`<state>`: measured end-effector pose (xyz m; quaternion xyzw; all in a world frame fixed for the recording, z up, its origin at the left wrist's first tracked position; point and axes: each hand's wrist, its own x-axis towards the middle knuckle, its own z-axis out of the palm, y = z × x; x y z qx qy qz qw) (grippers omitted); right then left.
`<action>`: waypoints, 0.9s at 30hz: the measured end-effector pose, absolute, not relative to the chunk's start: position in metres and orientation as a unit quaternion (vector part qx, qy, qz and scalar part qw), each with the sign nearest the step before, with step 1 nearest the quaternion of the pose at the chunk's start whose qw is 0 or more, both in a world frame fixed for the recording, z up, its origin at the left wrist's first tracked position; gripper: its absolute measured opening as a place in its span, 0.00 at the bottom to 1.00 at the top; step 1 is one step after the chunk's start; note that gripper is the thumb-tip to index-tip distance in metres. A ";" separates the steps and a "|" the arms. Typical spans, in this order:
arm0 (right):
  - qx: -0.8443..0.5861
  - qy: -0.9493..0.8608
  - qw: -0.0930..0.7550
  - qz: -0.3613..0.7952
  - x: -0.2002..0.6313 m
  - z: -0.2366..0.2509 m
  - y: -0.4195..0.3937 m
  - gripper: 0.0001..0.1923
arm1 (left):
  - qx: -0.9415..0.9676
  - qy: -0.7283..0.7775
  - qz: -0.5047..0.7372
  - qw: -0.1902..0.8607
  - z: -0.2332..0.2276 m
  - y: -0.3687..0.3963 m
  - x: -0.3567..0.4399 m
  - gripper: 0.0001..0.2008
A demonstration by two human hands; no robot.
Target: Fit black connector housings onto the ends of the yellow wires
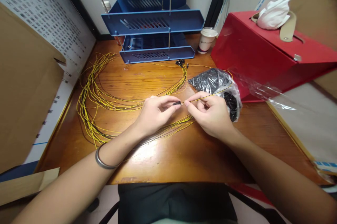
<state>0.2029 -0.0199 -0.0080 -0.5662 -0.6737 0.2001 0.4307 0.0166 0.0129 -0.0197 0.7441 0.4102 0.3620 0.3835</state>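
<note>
Between the thumb and fingers of my left hand (156,112) is a small black connector housing (177,103). Close by on its right, my right hand (209,112) pinches the end of a thin yellow wire (212,95), which bends back behind that hand. The wire's tip points at the connector; whether it sits inside it I cannot tell. A large loop of yellow and black wires (88,112) lies on the left and runs under both hands. At the back, several wire ends (180,62) carry black connectors. Beside my right hand rests a clear plastic bag (213,79) of small black parts.
Blue stacked trays (155,24) stand at the back of the wooden table (184,161). A paper cup (207,40) is next to them. At the right is a red tissue box (252,48); cardboard (26,87) stands along the left.
</note>
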 end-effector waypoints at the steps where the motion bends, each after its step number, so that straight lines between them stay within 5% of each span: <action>1: -0.566 -0.675 0.430 0.199 0.203 -0.008 -0.020 0.06 | 0.747 0.411 0.361 0.378 -0.019 0.013 0.017 0.10; 27: -0.555 -0.648 0.450 0.265 0.203 -0.010 -0.018 0.07 | 0.762 0.422 0.360 0.335 -0.022 0.012 0.015 0.09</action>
